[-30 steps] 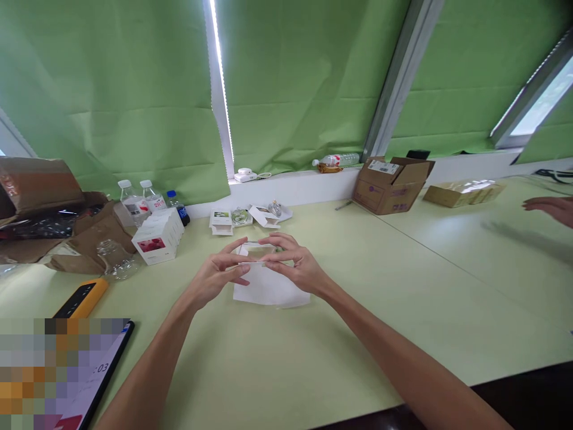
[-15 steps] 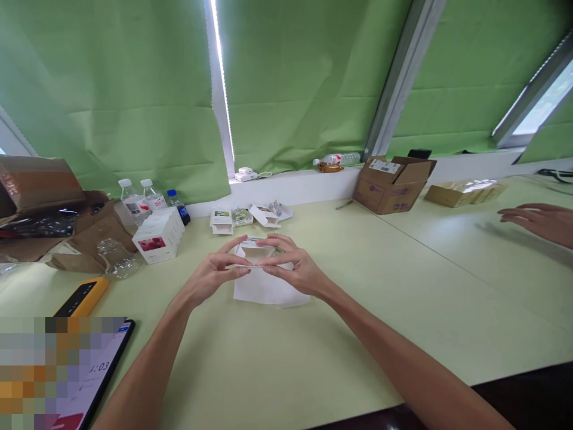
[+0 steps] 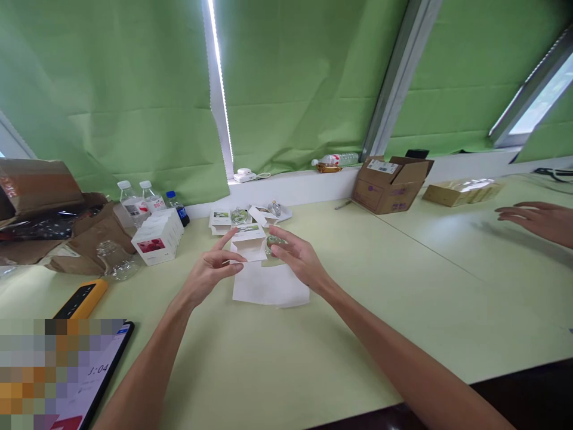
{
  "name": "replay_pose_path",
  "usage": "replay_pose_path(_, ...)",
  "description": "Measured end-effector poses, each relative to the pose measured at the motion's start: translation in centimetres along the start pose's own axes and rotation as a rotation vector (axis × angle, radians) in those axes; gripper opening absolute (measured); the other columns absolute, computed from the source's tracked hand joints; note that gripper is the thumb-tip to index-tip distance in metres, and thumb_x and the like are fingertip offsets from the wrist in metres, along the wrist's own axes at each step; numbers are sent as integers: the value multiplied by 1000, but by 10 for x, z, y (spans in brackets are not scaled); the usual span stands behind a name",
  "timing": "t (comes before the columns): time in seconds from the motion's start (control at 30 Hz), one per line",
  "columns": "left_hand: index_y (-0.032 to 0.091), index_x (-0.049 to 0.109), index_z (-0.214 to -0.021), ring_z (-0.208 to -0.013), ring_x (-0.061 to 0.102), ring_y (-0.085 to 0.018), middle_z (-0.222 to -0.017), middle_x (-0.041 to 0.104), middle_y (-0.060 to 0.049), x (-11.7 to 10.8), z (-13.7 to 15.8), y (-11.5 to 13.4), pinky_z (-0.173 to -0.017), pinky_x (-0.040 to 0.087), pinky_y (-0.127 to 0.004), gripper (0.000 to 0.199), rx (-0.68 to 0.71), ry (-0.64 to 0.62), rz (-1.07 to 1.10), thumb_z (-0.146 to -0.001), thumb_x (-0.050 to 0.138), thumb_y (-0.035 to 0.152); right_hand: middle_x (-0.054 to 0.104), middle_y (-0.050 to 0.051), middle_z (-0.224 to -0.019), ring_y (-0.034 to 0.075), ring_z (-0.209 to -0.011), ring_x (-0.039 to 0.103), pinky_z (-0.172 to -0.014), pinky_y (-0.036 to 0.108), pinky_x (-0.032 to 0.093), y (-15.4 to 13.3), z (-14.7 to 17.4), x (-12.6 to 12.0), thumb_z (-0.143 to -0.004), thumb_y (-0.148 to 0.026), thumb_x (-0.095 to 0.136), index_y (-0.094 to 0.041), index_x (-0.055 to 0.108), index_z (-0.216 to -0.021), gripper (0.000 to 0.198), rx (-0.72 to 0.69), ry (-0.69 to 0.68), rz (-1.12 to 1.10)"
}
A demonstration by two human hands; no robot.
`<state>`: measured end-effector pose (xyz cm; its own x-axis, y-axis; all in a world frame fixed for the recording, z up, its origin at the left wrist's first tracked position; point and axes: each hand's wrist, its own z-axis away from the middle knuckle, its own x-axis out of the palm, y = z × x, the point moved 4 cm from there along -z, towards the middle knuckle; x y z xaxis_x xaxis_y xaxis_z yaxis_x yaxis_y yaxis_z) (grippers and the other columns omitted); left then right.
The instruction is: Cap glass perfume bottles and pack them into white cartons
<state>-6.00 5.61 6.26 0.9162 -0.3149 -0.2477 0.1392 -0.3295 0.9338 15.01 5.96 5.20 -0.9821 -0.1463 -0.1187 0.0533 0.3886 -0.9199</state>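
A small white box [image 3: 249, 249] with a green picture on its top lies with its near end open towards me. My left hand [image 3: 211, 270] holds its left side, the index finger at the top corner and the thumb and another finger at the near edge. My right hand [image 3: 299, 258] is off the box, thumb and fingers apart, beside a small round glass bottle [image 3: 271, 243] that its fingers partly cover. A white paper sheet [image 3: 271, 285] lies flat below both hands. Behind stand another white box [image 3: 221, 222] and a round glass bottle [image 3: 240, 215].
White boxes [image 3: 159, 236] and a clear jar [image 3: 117, 263] stand left, near plastic bottles [image 3: 133, 203]. A tablet [image 3: 114, 358] and a yellow device [image 3: 83, 298] lie front left. A cardboard box [image 3: 387, 186] stands back right. Another person's hand [image 3: 537, 220] is at far right.
My right hand has let go of the white box's near edge and moved right, its fingers opening. The box's open end now shows plainly. My left hand has stayed at the box.
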Motion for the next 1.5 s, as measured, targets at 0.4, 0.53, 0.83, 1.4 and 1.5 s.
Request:
replay_pose_path(0.4, 21, 62, -77, -127, 44, -32, -157, 5, 3, 7, 0, -1, -88, 46, -38, 14, -17, -50, 72, -76, 69, 34, 54, 4, -132, 28, -111, 58, -74, 41, 63, 5, 0, 4, -77, -40, 68, -32, 56, -128, 54, 94, -111, -72)
replay_pose_path(0.53, 22, 63, -87, -131, 38, -32, -155, 20, -1, 5, 0, -2, -95, 42, -41, 15, 22, -15, 127, -83, 61, 36, 54, 2, -132, 22, -96, 64, -73, 44, 64, 6, -1, 5, -77, -39, 69, -30, 60, -123, 48, 107, -116, -105)
replay_pose_path(0.83, 27, 59, -114, -124, 45, -29, -144, 41, -6, 7, -4, -5, -90, 44, -36, 30, 64, 7, 124, -85, 58, 33, 58, 4, -123, 19, -89, 64, -76, 42, 63, 6, -1, 7, -75, -37, 70, -23, 66, -111, 39, 101, -90, -160)
replay_pose_path(1.4, 29, 55, -119, -97, 63, -21, -157, 11, -5, 14, -4, -9, -81, 51, -33, 41, -12, 33, 130, -80, 64, 37, 66, 4, -112, 18, -87, 63, -70, 31, 55, 3, -2, 3, -77, -33, 65, -23, 70, -103, 28, 35, 4, -1)
replay_pose_path(1.5, 28, 57, -114, -90, 63, -18, -156, 17, -5, 10, -4, -10, -78, 50, -32, 37, -9, 83, 98, -80, 64, 38, 64, 4, -116, 21, -94, 62, -77, 35, 56, 2, -1, 2, -77, -30, 63, -24, 69, -105, 29, 14, -11, 1)
